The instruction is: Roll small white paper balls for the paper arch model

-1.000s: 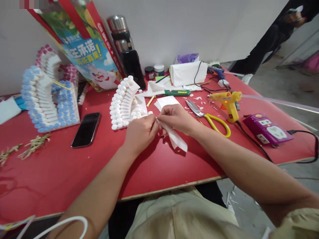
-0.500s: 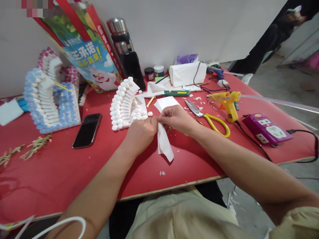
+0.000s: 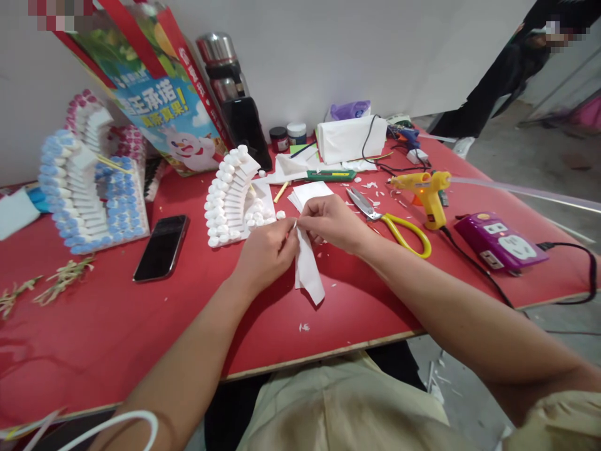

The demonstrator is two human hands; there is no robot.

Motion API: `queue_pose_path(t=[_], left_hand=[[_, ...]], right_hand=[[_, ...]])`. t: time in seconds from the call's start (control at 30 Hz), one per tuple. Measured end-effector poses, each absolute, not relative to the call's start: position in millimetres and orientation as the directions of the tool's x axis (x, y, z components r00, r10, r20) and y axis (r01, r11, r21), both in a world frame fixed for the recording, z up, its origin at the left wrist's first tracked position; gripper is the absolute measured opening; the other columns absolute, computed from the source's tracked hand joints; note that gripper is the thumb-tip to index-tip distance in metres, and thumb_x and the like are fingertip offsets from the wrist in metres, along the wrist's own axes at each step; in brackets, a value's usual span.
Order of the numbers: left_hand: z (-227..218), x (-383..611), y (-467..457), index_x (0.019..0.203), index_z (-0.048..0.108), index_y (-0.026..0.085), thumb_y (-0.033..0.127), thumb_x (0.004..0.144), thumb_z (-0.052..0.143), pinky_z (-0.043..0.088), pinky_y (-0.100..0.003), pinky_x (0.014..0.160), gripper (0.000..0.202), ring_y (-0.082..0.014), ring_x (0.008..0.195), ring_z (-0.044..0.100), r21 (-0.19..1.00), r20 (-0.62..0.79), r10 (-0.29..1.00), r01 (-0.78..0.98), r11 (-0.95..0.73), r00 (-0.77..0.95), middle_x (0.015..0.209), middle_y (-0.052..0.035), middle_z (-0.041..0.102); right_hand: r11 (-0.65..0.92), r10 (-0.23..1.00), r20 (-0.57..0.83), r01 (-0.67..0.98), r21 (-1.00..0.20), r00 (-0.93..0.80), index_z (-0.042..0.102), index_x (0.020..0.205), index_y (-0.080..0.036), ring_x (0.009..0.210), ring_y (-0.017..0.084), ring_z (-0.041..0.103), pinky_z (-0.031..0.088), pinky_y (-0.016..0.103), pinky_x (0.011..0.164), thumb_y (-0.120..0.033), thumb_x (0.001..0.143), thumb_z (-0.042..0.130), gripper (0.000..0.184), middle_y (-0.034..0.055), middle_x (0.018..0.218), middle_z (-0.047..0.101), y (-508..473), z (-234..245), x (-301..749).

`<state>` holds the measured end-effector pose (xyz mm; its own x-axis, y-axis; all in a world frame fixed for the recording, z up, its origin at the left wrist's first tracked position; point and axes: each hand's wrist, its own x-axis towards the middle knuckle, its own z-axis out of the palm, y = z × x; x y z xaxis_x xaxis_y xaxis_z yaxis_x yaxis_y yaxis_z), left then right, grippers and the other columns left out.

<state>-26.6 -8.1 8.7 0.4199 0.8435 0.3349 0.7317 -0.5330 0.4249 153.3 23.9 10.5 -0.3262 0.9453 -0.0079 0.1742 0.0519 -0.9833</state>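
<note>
Over the red table, my left hand (image 3: pixel 270 250) and my right hand (image 3: pixel 331 219) meet, fingertips pinched together on a strip of white tissue paper (image 3: pixel 310 275). The strip hangs down below the fingers, its lower end lying toward the table's front edge. Just beyond my left hand stands a curved white model (image 3: pixel 229 200) edged with round white balls, with loose balls (image 3: pixel 258 216) at its foot. A stack of white paper (image 3: pixel 312 193) lies behind my right hand. Yellow-handled scissors (image 3: pixel 394 228) rest to its right.
A yellow glue gun (image 3: pixel 429 191) and a purple power socket (image 3: pixel 502 244) stand at the right. Behind are a green utility knife (image 3: pixel 331 175) and paint jars (image 3: pixel 279 139). Leftward lie a phone (image 3: pixel 161 247), a blue-white model (image 3: pixel 84 194) and a printed bag (image 3: pixel 164 106). A person (image 3: pixel 493 81) is at the far right.
My left hand has turned slightly and its thumb now shows against the paper. The pinch of both hands stays in place. The whole view has shifted a little.
</note>
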Motion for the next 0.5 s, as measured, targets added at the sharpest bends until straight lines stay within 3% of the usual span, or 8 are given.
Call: queue_pose_path(t=[0.07,0.17,0.27,0.5], left_hand=[[10.4,-26.4,-8.4,0.094,0.07,0.017,0.029,0.103,0.044,0.045,-0.028,0.065,0.03,-0.016,0.067,0.06,0.636,0.293,0.891,0.625,-0.453,0.348,0.073,-0.0019,0.066],[9.3,-28.4,-7.2,0.106,0.075,0.019,0.038,0.104,0.049,0.047,-0.028,0.066,0.032,-0.0151,0.063,0.059,0.771,0.232,0.925,0.523,-0.363,0.301,0.07,0.0004,0.066],[7.5,-30.3,-6.0,0.11,0.077,0.02,0.039,0.102,0.054,0.05,-0.029,0.07,0.031,-0.0165,0.067,0.062,0.776,0.242,0.928,0.518,-0.36,0.283,0.072,-0.0003,0.068],[7.7,-28.1,-7.9,0.112,0.076,0.019,0.029,0.102,0.052,0.051,-0.031,0.079,0.028,-0.0189,0.082,0.068,0.627,0.362,0.869,0.602,-0.494,0.337,0.09,-0.0049,0.075]], right_hand=[[0.158,0.941,0.073,0.239,-0.958,-0.331,0.056,0.066,-0.019,0.049,0.012,0.056,0.041,0.025,0.047,-0.023,0.082,0.066,0.019,-0.0007,0.054,0.059,23.8,12.0,154.9],[0.254,0.925,0.139,0.304,-0.918,-0.353,0.058,0.069,-0.018,0.054,0.012,0.056,0.04,0.025,0.051,-0.022,0.084,0.064,0.017,0.0001,0.059,0.061,23.8,13.7,156.0],[0.279,0.912,0.145,0.323,-0.904,-0.383,0.06,0.071,-0.017,0.055,0.011,0.055,0.039,0.025,0.053,-0.021,0.086,0.063,0.017,0.0,0.06,0.06,24.8,13.2,156.7],[0.251,0.918,0.12,0.317,-0.915,-0.379,0.061,0.07,-0.017,0.057,0.013,0.056,0.041,0.025,0.053,-0.023,0.088,0.066,0.019,0.0012,0.06,0.062,26.0,11.6,156.4]])
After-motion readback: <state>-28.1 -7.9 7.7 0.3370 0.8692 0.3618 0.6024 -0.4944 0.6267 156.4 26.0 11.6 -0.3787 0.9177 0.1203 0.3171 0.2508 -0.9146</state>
